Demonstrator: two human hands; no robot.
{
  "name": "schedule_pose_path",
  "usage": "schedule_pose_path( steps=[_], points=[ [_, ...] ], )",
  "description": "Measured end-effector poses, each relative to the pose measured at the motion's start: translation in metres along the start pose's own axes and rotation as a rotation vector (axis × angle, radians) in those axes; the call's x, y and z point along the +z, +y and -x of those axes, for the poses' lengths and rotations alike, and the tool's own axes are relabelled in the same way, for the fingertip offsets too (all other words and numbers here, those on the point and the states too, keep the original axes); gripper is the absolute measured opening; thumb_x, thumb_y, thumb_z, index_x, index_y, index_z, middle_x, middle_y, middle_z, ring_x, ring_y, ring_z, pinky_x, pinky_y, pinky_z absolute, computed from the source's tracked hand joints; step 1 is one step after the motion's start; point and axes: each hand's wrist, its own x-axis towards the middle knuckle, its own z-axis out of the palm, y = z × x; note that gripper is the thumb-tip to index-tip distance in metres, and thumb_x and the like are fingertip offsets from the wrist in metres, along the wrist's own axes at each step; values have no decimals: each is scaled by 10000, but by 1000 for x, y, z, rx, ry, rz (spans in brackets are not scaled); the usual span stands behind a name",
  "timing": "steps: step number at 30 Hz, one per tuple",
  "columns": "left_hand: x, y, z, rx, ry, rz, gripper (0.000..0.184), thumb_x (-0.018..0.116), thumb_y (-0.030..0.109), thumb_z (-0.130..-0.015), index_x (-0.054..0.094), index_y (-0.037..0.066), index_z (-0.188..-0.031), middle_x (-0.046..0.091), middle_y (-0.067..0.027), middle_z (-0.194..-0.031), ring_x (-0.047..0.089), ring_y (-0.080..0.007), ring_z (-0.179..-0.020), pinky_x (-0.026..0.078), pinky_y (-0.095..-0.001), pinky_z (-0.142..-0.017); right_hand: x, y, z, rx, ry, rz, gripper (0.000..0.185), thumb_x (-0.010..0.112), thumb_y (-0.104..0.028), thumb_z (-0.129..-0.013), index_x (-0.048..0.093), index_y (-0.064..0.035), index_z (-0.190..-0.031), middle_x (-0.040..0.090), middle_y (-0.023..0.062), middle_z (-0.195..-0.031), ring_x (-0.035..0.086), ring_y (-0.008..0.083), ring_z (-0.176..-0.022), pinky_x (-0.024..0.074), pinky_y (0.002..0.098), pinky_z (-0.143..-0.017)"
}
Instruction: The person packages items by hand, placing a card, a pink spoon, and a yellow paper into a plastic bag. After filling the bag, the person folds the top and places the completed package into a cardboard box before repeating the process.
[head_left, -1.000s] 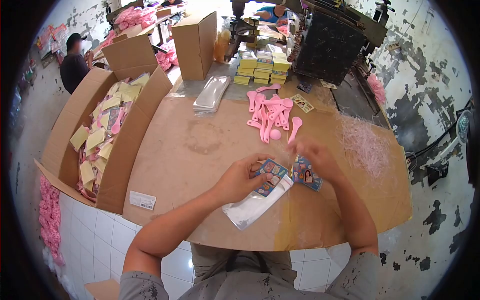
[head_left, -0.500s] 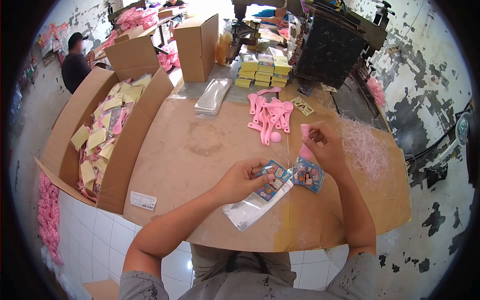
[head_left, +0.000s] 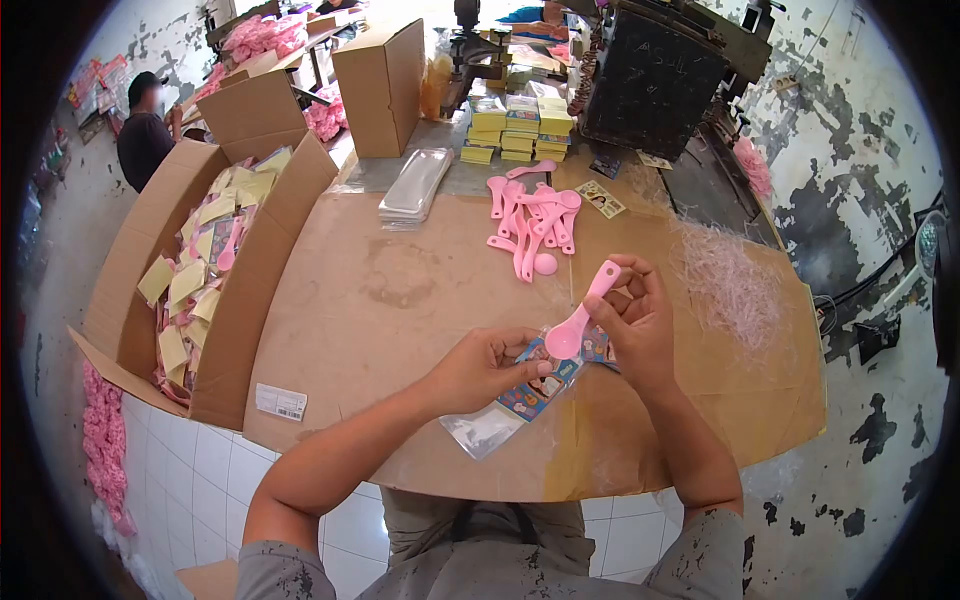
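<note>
From the head view, right of the open brown cardboard box (head_left: 243, 340), the left hand (head_left: 484, 369) pinches a blue printed card (head_left: 524, 404) with a clear plastic sleeve (head_left: 483, 433). The right hand (head_left: 642, 325) grips a pink plastic spoon (head_left: 570, 337), its bowl overlapping the card. A slack left pinch could let the card slide; the bowl's edge could snag the thin sleeve. The box holds heaped yellow-and-pink packets (head_left: 188, 281).

The spoon (head_left: 572, 330) I hold is plain pink. Beside the spoon, my card (head_left: 524, 402) is blue with small multicoloured pictures. Beyond it, I see mostly yellow stacks (head_left: 488, 118); to its right, pale pink shreds (head_left: 738, 288); to its left, a brown carton (head_left: 238, 360).
</note>
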Motion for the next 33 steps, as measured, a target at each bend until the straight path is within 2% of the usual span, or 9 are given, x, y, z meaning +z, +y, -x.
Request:
schedule_pose_path(
  steps=[4,6,9,11,17,19,23,26,33],
  points=[
    [1,6,1,-15,36,15,364,645,112,-1035,587,-37,-1361,729,-61,-1147,686,-92,-1004,569,-265,-882,1,19,11,-154,-107,133,426,688,-41,-983,480,3,-1351,596,106,-1194,666,166,-1013,559,306,-853],
    [2,11,3,14,30,-3,363,637,120,-1041,588,-30,-1368,727,-55,-1151,683,-86,-999,562,-260,-882,-13,18,3,-280,-304,334,307,650,-124,-1024,545,4,-1282,605,116,-1230,650,191,-1065,531,340,-903],
    [0,13,4,37,-12,-32,354,630,129,-1046,596,-9,-1371,725,-44,-1150,677,-75,-986,555,-249,-872,-33,15,-9,-120,-478,61,220,587,-192,-1061,646,2,-1149,628,125,-1270,626,218,-1143,494,364,-954],
    [-2,9,2,39,-47,3,351,627,134,-1048,600,7,-1374,725,-35,-1143,672,-67,-981,551,-244,-864,-31,9,-9,-42,-489,-25,197,583,-165,-1049,698,-6,-1069,646,125,-1276,621,228,-1178,487,372,-971],
    [-7,22,7,-67,-139,-105,430,696,215,-1012,591,15,-1377,695,-65,-1227,652,-114,-1083,534,-286,-936,-3,-52,-10,-224,-697,449,166,695,25,-887,754,-51,-1022,675,115,-1275,624,258,-1221,506,413,-1004],
    [7,15,8,228,16,-107,493,734,232,-982,571,17,-1395,659,-101,-1295,634,-167,-1158,510,-327,-992,-2,-68,-14,-174,-770,346,204,727,51,-839,761,-56,-1009,674,113,-1276,634,279,-1207,508,420,-1013],
    [14,26,13,647,278,-622,511,763,196,-939,572,16,-1376,597,-168,-1379,590,-291,-1290,459,-421,-1086,9,-88,-15,-492,-608,782,188,737,37,-820,774,-64,-975,706,102,-1089,669,278,-1066,527,400,-903],
    [10,25,16,649,83,-596,540,778,197,-914,572,26,-1383,629,-168,-1344,618,-311,-1260,482,-417,-1067,15,-95,-7,-473,-531,905,159,741,7,-834,764,-53,-980,694,85,-934,677,245,-898,532,378,-770],
    [19,20,15,554,155,-408,297,661,132,-1015,659,10,-1286,751,-121,-1142,725,-182,-1003,560,-336,-901,25,-97,2,-292,-438,827,117,766,-101,-896,741,-33,-988,658,84,-808,637,181,-676,495,305,-600]
  ],
)
